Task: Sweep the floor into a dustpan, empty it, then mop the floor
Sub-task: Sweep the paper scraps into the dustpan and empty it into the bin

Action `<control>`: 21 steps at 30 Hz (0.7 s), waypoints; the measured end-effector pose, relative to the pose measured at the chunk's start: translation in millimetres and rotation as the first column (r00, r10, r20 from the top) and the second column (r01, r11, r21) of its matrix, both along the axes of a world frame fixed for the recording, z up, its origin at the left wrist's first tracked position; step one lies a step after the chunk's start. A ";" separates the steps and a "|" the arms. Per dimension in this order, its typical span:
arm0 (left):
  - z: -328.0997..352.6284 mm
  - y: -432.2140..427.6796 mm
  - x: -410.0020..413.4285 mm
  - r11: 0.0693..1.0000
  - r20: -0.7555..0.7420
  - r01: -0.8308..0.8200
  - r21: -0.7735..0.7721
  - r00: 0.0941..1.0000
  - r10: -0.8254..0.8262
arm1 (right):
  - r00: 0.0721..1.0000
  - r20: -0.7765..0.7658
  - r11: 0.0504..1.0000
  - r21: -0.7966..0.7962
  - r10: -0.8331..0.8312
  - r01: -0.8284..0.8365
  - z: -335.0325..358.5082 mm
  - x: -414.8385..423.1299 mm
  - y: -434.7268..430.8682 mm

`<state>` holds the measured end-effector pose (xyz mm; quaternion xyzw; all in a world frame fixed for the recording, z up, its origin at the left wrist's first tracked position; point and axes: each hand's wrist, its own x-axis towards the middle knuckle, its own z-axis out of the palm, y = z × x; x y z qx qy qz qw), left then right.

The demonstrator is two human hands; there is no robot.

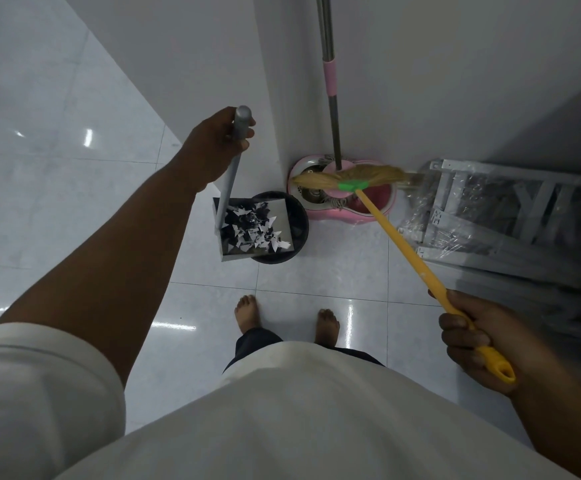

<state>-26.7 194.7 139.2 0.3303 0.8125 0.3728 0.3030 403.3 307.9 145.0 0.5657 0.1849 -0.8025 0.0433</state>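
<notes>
Metal dustpan [277,211], full of paper scraps [247,230], hangs over the black bin [301,230], gripped by the left hand [209,150]: sweeping looks done, emptying pending. Right hand [472,337] grasps the yellow broom [403,247]; the mop [334,133] stands unused beside the bin.

No text, label, brand or number can be read here. Small dark marks on the left end of the plastic-wrapped metal frame [521,216] may be print, but they are too small and blurred to make out.
</notes>
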 end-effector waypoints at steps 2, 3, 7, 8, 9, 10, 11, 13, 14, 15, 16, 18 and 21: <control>-1.5 3.4 2.7 0.999 -0.023 -0.045 0.010 0.999 0.045 | 1.000 -0.005 1.000 0.000 0.000 0.000 -0.4 1.7 -0.5; -2.2 5.3 3.7 0.997 -0.023 -0.070 0.024 0.997 0.071 | 1.000 -0.007 1.000 0.001 0.001 -0.001 -0.8 2.9 -0.7; -4.1 9.7 4.7 0.999 -0.076 -0.016 0.046 0.997 0.020 | 1.000 -0.009 1.000 -0.004 0.001 -0.001 -1.6 7.2 -1.5; -5.0 10.1 5.6 0.999 -0.124 0.039 0.032 0.992 -0.035 | 1.000 -0.009 1.000 -0.009 0.000 0.000 -1.7 8.0 -1.6; -6.5 10.5 7.1 0.995 -0.182 0.098 0.010 0.979 -0.094 | 1.000 -0.008 1.000 -0.015 -0.001 0.001 -1.6 8.7 -1.8; -8.5 11.5 9.4 0.989 -0.236 0.149 -0.011 0.961 -0.148 | 1.000 -0.006 1.000 -0.019 -0.003 0.003 -1.6 9.4 -1.9; -10.4 13.0 11.4 0.982 -0.275 0.187 -0.025 0.943 -0.187 | 1.000 -0.005 1.000 -0.023 -0.005 0.005 -1.4 9.8 -2.3; -11.9 17.2 13.1 0.971 -0.308 0.234 -0.040 0.922 -0.235 | 1.000 -0.004 1.000 -0.026 -0.015 0.015 -0.8 10.3 -3.1; -11.1 18.9 11.9 0.967 -0.311 0.251 -0.051 0.916 -0.254 | 1.000 -0.004 1.000 -0.022 -0.021 0.021 -0.3 10.6 -3.3; -9.7 20.0 9.3 0.961 -0.305 0.268 -0.062 0.912 -0.274 | 1.000 -0.003 1.000 -0.016 -0.026 0.026 0.4 11.4 -3.3; -7.8 20.6 6.0 0.957 -0.294 0.281 -0.069 0.911 -0.289 | 1.000 -0.002 1.000 -0.011 -0.029 0.029 0.8 12.1 -3.5; -4.3 20.1 0.0 0.953 -0.273 0.294 -0.074 0.913 -0.303 | 0.999 -0.002 0.999 -0.004 -0.038 0.038 1.4 13.8 -4.6; -1.7 19.8 2.3 0.931 -0.302 0.355 -0.084 0.882 -0.363 | 0.999 -0.009 0.999 -0.013 -0.051 0.050 2.1 15.7 -7.1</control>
